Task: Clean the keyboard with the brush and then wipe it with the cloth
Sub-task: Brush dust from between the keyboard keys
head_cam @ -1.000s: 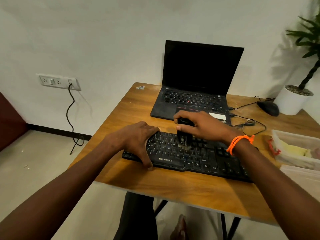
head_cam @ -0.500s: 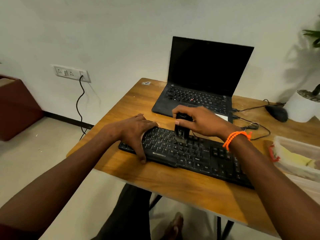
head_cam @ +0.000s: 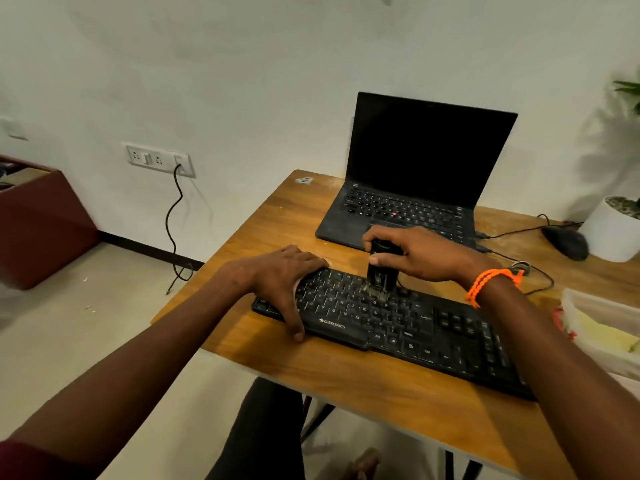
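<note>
Head view is showing the right hand [head_cam: 420,252] gripping the black brush [head_cam: 380,271] from above, thumb and fingers curled round its blocky top, bristles pressing down among the upper key rows near the middle of the keyboard [head_cam: 398,327]. The left hand [head_cam: 277,282] is lying flat with fingers spread over the keyboard's left end, thumb hooking over its front edge, steadying it rather than clutching it. The keyboard is sitting slantwise along the front edge of the table [head_cam: 277,220], its left end near the table's left edge. It is looking like a light, stiff plastic slab, likely to skate on smooth wood, so that bracing palm is making sense; the keycaps are looking loose enough to pop under hard scrubbing. The brush is seeming small and rigid with soft bristles, best held high on its body, as now. The cloth is possibly in the tub [head_cam: 602,327] at the right edge; I cannot tell.
</note>
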